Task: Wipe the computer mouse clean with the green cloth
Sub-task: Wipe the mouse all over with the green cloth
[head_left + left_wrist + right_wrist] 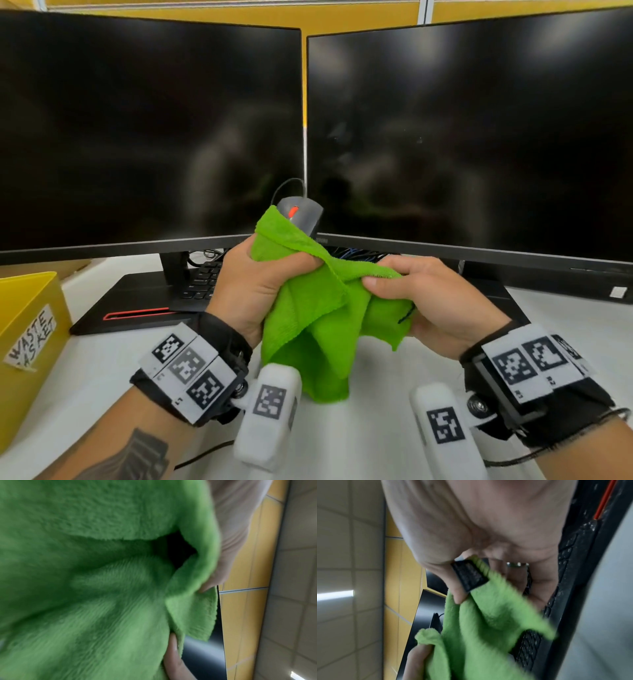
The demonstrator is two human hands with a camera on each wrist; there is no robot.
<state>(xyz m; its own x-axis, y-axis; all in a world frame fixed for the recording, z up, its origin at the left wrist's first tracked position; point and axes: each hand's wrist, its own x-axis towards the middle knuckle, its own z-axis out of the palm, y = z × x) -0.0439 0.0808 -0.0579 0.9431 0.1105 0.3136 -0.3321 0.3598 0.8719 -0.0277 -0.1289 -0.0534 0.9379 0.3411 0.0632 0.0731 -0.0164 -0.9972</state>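
Observation:
A black wired computer mouse (303, 216) with a red scroll wheel is raised above the desk, its lower half wrapped in the green cloth (315, 318). My left hand (253, 284) grips the cloth-wrapped mouse, fingers curled round it. My right hand (421, 298) pinches a fold of the cloth beside it, thumb on top. The green cloth (102, 588) fills the left wrist view. In the right wrist view the green cloth (488, 628) and its black tag (469, 574) lie under my thumb.
Two dark monitors (150, 137) (479, 137) stand close behind the hands. A black keyboard (202, 281) lies under the left monitor. A yellow box (24, 342) labelled waste basket stands at the left on the white desk (376, 411). The mouse cable (284, 188) loops upward.

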